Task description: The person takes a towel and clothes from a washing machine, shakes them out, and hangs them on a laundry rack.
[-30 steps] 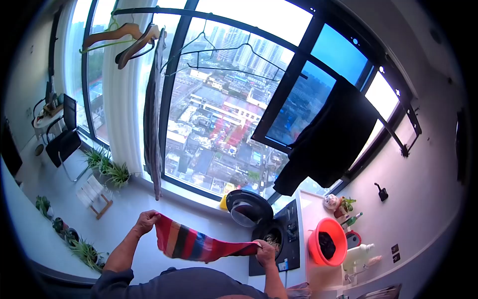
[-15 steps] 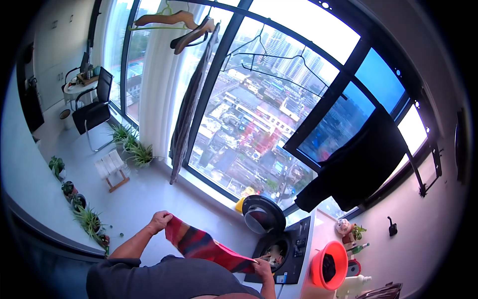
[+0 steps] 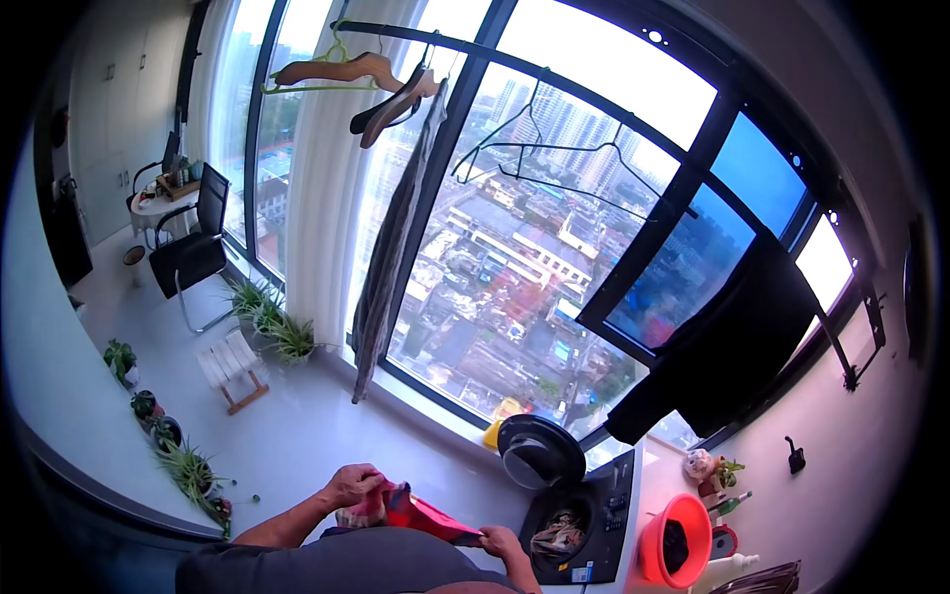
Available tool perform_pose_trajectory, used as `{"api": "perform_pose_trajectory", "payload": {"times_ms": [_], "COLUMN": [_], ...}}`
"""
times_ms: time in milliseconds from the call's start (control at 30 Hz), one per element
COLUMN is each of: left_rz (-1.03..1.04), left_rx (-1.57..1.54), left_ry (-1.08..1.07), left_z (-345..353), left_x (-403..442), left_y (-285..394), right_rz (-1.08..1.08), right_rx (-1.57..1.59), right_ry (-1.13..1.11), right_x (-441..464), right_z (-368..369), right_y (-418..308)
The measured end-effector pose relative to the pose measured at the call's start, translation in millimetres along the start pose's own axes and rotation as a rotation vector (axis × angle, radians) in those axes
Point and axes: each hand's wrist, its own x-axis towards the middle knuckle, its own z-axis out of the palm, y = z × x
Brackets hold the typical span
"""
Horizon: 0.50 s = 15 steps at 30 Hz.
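A red cloth with a dark, multicoloured pattern (image 3: 427, 516) stretches in front of my body, partly hidden at its lower edge by my shirt. My left hand (image 3: 353, 486) is closed on its left end, where the fabric is bunched. At the other end my right hand (image 3: 506, 544) pinches a corner. Just beyond the right hand is a washing machine (image 3: 616, 495) with its round door (image 3: 540, 451) swung open. Crumpled laundry (image 3: 559, 536) shows inside the drum.
Right of the machine sits a red basin (image 3: 653, 546) with dark fabric in it. Overhead, a rail carries hangers (image 3: 336, 71), a long grey garment (image 3: 396, 247) and a black garment (image 3: 732, 332). A small stool (image 3: 232, 362) and potted plants (image 3: 188, 470) stand to the left.
The hands have come closer together, the left one moving right and down. The cloth, spread wide before, is now gathered and partly folded. The view has shifted slightly.
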Motion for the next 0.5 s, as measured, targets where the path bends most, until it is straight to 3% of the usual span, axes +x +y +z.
{"api": "perform_pose_trajectory", "payload": {"times_ms": [200,333,400,500], "left_rz": [0.039,0.054,0.081,0.071], "left_rx": [0.022,-0.022,-0.002,-0.002], "left_ry": [0.034,0.198,0.248,0.392], "left_z": [-34.3,-48.6,-54.4,-60.6], "left_x": [-7.1,-4.5,0.5,3.0], "left_y": [26.7,31.4,30.3,23.5], "right_rz": [0.053,0.016,-0.026,-0.129], "right_rx": [-0.049,0.004,0.018,0.151], "right_ry": [-0.086,-0.141,-0.097,0.185], "right_x": [33.0,65.6,91.7,105.6], "right_z": [19.1,8.2,-11.7,-101.4], "right_y": [-19.1,-28.8,-28.7,-68.0]}}
